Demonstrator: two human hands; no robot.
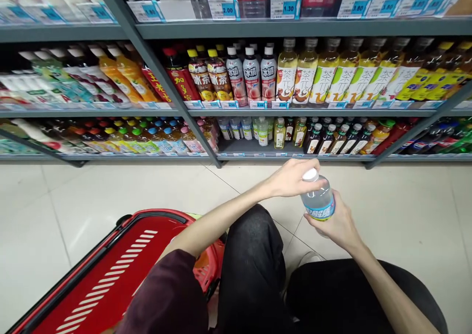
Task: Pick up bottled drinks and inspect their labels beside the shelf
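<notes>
A clear drink bottle [320, 198] with a white cap and a blue label is held tilted between both hands, above the floor in front of the shelves. My right hand [341, 223] is wrapped round the lower body of the bottle. My left hand [293, 177] grips its top from the left, thumb and fingers round the neck just below the cap. The bottle's underside is partly hidden by my right hand.
A red shopping basket [106, 275] with a black rim stands at my left. Ahead, a grey shelf rack [295, 30] holds rows of bottled drinks. Small bottles [326, 139] line the bottom shelf. My bent knees [254, 245] are below the hands, over the tiled floor [416, 211].
</notes>
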